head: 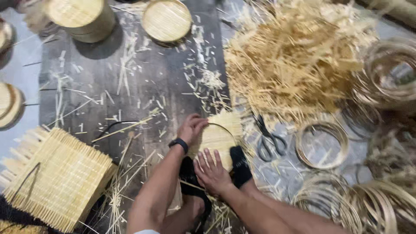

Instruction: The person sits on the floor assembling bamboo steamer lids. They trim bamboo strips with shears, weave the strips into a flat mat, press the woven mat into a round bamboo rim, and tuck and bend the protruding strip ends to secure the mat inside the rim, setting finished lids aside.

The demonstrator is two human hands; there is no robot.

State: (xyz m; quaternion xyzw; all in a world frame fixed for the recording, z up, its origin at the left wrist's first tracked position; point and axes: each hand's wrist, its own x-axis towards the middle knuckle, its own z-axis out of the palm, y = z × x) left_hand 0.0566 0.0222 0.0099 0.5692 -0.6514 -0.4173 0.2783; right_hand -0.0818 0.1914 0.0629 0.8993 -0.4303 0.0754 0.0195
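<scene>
A square woven bamboo mat (221, 139) lies on the dark floor with a thin bamboo ring (229, 131) pressed onto it. My left hand (191, 128), with a black band on its wrist, curls its fingers over the ring's left edge. Lower down, my right hand (212, 172) lies flat on the mat's near side with the fingers spread. Two feet in black socks (241, 166) flank the mat and pin it down.
Black scissors (269, 139) lie just right of the mat. A big heap of bamboo trimmings (294, 56) fills the upper right, with loose bamboo rings (323, 144) around it. A stack of woven mats (60, 177) sits at the lower left. Round finished lids (167, 19) stand at the top.
</scene>
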